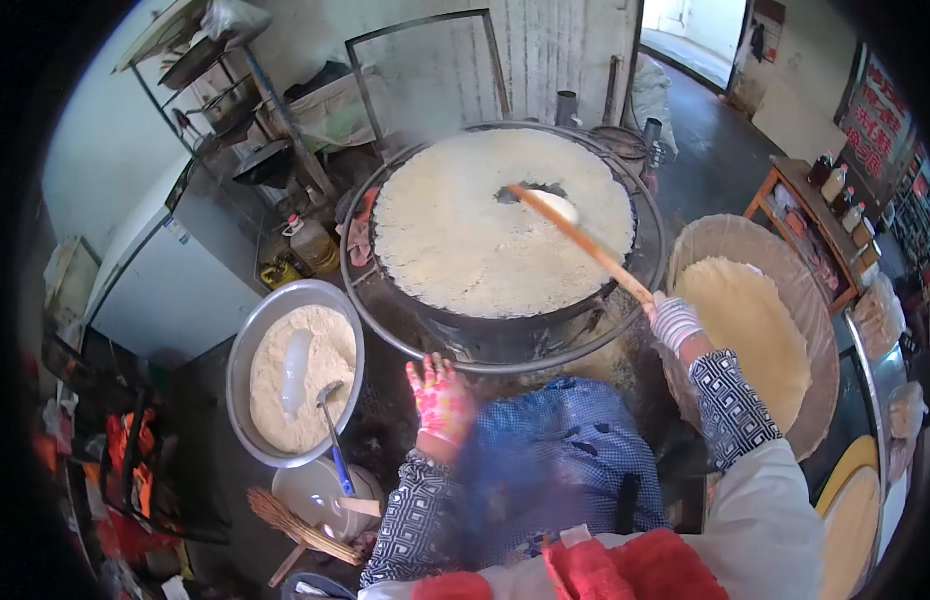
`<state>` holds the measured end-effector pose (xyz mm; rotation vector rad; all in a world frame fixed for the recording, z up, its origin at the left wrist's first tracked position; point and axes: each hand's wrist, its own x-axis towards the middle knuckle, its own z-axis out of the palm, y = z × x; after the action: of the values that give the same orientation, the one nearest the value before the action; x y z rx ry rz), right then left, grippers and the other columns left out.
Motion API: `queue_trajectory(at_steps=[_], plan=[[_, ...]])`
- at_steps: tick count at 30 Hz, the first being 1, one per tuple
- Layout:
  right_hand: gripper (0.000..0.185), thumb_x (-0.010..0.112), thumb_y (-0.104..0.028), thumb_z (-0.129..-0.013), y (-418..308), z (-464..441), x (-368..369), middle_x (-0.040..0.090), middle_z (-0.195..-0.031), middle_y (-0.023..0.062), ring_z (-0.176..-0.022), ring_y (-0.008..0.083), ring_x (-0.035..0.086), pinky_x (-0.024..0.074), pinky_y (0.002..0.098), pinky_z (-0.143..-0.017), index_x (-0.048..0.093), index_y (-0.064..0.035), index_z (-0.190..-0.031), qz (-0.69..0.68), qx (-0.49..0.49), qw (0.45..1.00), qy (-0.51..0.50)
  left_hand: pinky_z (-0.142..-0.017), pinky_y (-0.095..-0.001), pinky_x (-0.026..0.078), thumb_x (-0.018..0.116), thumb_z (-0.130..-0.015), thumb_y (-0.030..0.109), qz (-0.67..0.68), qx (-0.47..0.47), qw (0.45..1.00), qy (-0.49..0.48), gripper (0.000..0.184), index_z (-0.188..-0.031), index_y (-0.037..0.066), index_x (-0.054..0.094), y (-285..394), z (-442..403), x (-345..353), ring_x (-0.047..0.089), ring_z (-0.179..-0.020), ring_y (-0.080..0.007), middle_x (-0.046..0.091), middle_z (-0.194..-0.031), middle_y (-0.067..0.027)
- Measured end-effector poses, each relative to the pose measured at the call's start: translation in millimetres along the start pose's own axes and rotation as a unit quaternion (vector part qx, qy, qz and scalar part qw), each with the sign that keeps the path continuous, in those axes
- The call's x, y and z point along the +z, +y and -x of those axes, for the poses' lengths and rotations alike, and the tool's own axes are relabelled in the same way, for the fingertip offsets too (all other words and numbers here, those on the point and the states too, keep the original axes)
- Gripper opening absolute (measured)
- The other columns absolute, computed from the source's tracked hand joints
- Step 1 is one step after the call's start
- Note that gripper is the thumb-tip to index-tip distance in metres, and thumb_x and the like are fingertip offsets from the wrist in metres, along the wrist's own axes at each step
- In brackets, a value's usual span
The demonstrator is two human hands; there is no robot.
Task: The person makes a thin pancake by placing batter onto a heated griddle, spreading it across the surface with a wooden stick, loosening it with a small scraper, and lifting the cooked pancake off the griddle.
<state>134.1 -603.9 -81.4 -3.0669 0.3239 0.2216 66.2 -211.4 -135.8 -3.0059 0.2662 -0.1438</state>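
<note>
My right hand (675, 322), in a striped glove, is wrapped around the near end of a long wooden stick (595, 252). The stick's far end rests over a large round griddle (490, 318), beside a smooth white lump of dough or batter (555, 207). A thin pale pancake (465, 230) covers nearly all of the griddle, with a dark bare patch next to the lump. My left hand (440, 405), in a pink and white glove, is held with fingers spread by the griddle's near outer ring. It holds nothing.
On the left stands a metal basin (237, 400) of pale batter or meal with a ladle (333, 430). Below it are a bowl (315, 500) and a straw brush (305, 525). A lined basket (825, 400) at right holds flat pancakes (755, 340). Bottles stand on a wooden shelf (795, 180).
</note>
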Motion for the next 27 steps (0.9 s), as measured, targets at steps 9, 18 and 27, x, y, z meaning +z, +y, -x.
queue_trajectory(at_steps=[9, 18, 27], plan=[[0.033, 0.043, -0.035, -0.091, -4, 2, -2, 0.064, -0.090, 0.0196, -0.087, 0.0347, 0.062, 0.0476, 0.0448, -0.076, 0.055, -0.0058, -0.101, -0.002, -0.026, 1.000, 0.010, -0.105, -0.0563, 0.019, 0.059, -0.072, 0.032, 0.014, -0.019, 0.998, 0.055, 0.061, -0.122, -0.001, 0.049, -51, -29, 4, 0.037, -0.125, -0.0350, 0.047, -0.128, -0.0208], [0.032, 0.043, -0.031, -0.092, -11, 4, -13, 0.065, -0.089, 0.0181, -0.085, 0.0343, 0.063, 0.0489, 0.0429, -0.076, 0.058, -0.0042, -0.099, -0.004, -0.037, 0.999, 0.002, -0.105, -0.0521, 0.022, 0.052, -0.078, 0.018, 0.206, 0.202, 0.952, 0.104, 0.054, -0.127, -0.001, 0.040, 147, -36, 31, 0.043, -0.115, -0.0406, 0.047, -0.121, -0.0241], [0.030, 0.046, -0.033, -0.090, 25, -5, 16, 0.064, -0.084, 0.0186, -0.082, 0.0362, 0.061, 0.0470, 0.0461, -0.073, 0.054, -0.0051, -0.095, -0.031, -0.024, 0.999, 0.008, -0.081, -0.0506, 0.036, 0.066, -0.067, 0.024, 0.201, 0.132, 0.968, 0.066, 0.027, -0.088, 0.010, 0.055, 64, -47, 38, 0.056, -0.085, -0.0318, 0.058, -0.082, -0.0109]])
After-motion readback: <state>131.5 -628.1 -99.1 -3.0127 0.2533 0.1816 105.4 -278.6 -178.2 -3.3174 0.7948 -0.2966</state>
